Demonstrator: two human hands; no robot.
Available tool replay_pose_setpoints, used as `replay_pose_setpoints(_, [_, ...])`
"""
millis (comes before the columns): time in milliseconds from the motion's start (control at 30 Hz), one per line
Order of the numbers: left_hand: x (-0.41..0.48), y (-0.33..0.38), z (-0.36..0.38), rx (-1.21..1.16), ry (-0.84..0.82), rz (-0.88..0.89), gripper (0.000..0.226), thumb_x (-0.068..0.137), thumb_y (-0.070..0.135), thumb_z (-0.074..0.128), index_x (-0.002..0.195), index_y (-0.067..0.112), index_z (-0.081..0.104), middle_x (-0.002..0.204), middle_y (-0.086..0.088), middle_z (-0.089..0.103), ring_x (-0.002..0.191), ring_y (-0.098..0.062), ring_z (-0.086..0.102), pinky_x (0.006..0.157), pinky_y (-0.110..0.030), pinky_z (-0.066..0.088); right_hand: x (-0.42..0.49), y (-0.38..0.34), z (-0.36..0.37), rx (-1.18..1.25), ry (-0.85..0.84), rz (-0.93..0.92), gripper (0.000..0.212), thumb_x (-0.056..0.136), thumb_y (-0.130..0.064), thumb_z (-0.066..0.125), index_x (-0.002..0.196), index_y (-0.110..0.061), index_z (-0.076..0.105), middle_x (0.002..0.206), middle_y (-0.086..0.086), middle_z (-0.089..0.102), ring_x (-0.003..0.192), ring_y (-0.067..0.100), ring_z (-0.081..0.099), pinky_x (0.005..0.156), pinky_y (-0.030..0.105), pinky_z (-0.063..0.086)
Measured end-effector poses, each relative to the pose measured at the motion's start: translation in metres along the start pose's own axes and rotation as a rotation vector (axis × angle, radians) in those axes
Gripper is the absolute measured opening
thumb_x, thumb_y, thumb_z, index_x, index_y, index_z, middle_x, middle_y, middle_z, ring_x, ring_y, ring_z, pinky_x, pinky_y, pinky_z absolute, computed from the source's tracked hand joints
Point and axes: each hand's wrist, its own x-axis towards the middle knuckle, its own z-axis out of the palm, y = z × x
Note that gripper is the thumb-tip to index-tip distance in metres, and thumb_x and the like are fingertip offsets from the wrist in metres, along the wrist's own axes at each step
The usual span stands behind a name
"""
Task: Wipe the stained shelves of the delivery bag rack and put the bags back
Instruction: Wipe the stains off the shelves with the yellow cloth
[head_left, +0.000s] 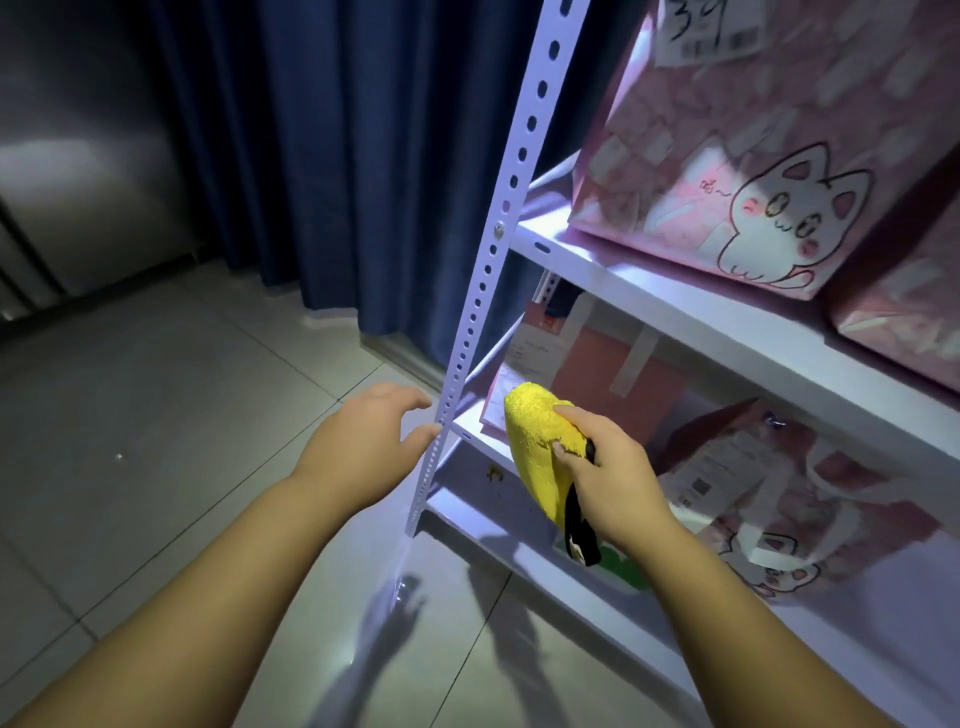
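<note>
Two bare hands reach toward the left front corner of the white metal delivery bag rack in the head view, the only view here. The right hand is closed around a rolled yellow microfibre cloth with a black patch, thumb and fingers pinching its upper part while the rest hangs below the palm; held bunched like this, the cloth seems ready to be pressed flat on a shelf. It hovers in front of the lower white shelf board, where a small dark stain shows just left of the cloth, likely the next spot to wipe. The left hand is open, fingers spread and curved, its fingertips touching or just beside the perforated white corner post, probably to steady the body or the frame. Both forearms stretch forward and down, the right wrist bent inward. A pink paper delivery bag printed with a white cat stands on the upper shelf, so that level looks already restocked; more pink bags sit lower down, seen dimly, with blue curtain behind and grey tiled floor below
</note>
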Motion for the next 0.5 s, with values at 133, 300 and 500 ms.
replay_pose_setpoints(133, [0.007,0.016,-0.011,-0.028,0.033,0.06,0.033,0.087,0.045,0.053,0.116,0.03,0.059,0.12,0.006,0.059,0.1,-0.014,0.056,0.078,-0.029,0.046,0.001,-0.009,-0.015,0.006,0.046,-0.023,0.044,0.093,-0.019,0.053,0.135,-0.03,0.047,0.138,-0.007,0.048,0.122,0.017,0.045,0.096,0.03,0.036])
replay_pose_setpoints(300, [0.007,0.035,-0.001,-0.037,0.012,0.13,0.034,0.087,0.046,0.055,0.116,0.029,0.059,0.118,0.006,0.06,0.101,-0.013,0.057,0.079,-0.028,0.044,-0.012,0.004,-0.028,0.018,0.1,-0.018,0.044,0.092,-0.022,0.055,0.135,-0.029,0.047,0.139,-0.005,0.048,0.122,0.018,0.046,0.093,0.026,0.034])
replay_pose_setpoints(500, [-0.016,0.057,0.044,-0.045,-0.101,0.151,0.032,0.086,0.045,0.057,0.114,0.03,0.061,0.117,0.006,0.061,0.096,-0.013,0.057,0.077,-0.028,0.045,-0.055,0.055,-0.039,0.044,0.093,0.081,0.044,0.092,-0.02,0.056,0.135,-0.027,0.047,0.14,-0.002,0.046,0.125,0.019,0.044,0.092,0.025,0.032])
